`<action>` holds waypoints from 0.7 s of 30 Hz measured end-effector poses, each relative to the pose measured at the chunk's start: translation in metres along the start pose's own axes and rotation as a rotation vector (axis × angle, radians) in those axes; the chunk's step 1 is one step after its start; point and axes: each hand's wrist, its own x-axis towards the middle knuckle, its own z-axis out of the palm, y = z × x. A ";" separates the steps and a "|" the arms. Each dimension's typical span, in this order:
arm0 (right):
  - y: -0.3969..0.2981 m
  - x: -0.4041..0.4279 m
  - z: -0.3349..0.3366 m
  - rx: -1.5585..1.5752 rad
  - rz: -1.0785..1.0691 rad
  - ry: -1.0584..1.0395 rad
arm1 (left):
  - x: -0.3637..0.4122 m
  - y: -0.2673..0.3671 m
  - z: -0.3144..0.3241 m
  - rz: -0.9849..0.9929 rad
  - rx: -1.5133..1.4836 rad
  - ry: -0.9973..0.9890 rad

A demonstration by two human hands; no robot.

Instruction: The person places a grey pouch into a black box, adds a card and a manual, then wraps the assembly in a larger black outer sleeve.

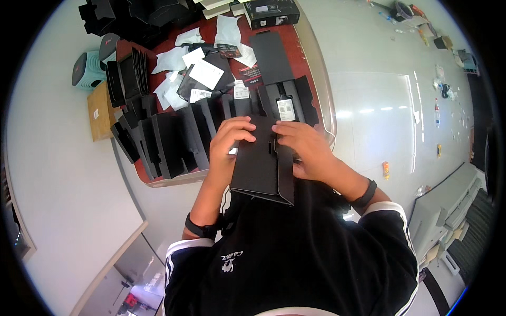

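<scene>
A black folded cardboard box [257,170] is held between my two hands at the table's near edge, close to my chest. Along its left side curl the fingers of my left hand [229,138]. My right hand [306,144] grips the opposite side by a folded flap with a cut edge, its thumb partly hidden. A small slot shows in the panel. Just beyond my right hand lies an open black box [303,98] with its lid [271,57] folded back, holding a dark item under a white label [286,110]. What the held box contains is hidden.
The red tabletop [292,43] carries several standing black cardboard pieces [170,146] at the left. White plastic bags [172,59] and papers [206,74] lie farther back. A printed black box [272,14] sits at the far edge. Left of the table are teal stools [87,70] and a brown carton [102,112].
</scene>
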 end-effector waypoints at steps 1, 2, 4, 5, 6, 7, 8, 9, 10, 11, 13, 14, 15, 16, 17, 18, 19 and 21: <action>-0.001 0.001 0.001 0.055 0.041 -0.013 | -0.005 -0.010 -0.002 -0.015 -0.017 -0.018; -0.002 0.001 0.003 0.054 0.041 -0.013 | -0.007 -0.011 -0.003 -0.013 -0.018 -0.018; -0.003 0.001 0.009 0.022 0.016 0.035 | -0.011 -0.013 -0.004 -0.137 -0.051 0.020; -0.004 0.001 0.011 0.018 0.016 0.033 | -0.013 -0.022 -0.009 -0.136 -0.046 -0.040; -0.004 0.001 0.011 -0.024 0.003 0.028 | -0.020 -0.027 -0.004 -0.134 -0.049 -0.038; -0.004 0.001 0.013 -0.067 -0.010 0.022 | -0.028 -0.028 0.006 -0.231 -0.284 0.050; -0.005 0.002 0.014 -0.071 -0.009 0.022 | -0.031 -0.024 0.011 -0.326 -0.521 0.135; -0.005 0.003 0.016 -0.117 0.001 0.071 | -0.032 -0.013 0.008 -0.359 -0.512 0.051; -0.006 0.005 0.019 -0.163 0.010 0.120 | -0.039 -0.014 0.007 -0.358 -0.515 0.051; -0.009 0.010 0.023 -0.166 0.008 0.121 | -0.045 -0.016 0.003 -0.430 -0.769 -0.064; -0.018 0.023 0.033 -0.146 0.038 0.026 | -0.055 -0.018 -0.005 -0.532 -1.060 -0.127; -0.026 0.031 0.036 -0.076 -0.039 0.021 | -0.054 -0.015 -0.002 -0.455 -1.130 -0.041; -0.033 0.036 0.040 -0.046 -0.081 -0.043 | -0.059 -0.022 -0.005 -0.508 -1.215 0.040; -0.039 0.039 0.043 -0.016 -0.124 -0.108 | -0.065 -0.028 -0.009 -0.559 -1.298 0.122; -0.045 0.041 0.044 0.005 -0.105 -0.159 | -0.062 -0.024 -0.012 -0.601 -1.266 0.176; -0.045 0.039 0.046 0.003 -0.106 -0.163 | -0.050 -0.019 -0.012 -0.670 -1.145 0.267; -0.043 0.036 0.048 0.049 -0.051 -0.153 | -0.042 -0.014 -0.014 -0.742 -1.142 0.322; -0.041 0.036 0.048 0.117 0.021 -0.108 | -0.041 -0.013 -0.018 -0.812 -1.134 0.392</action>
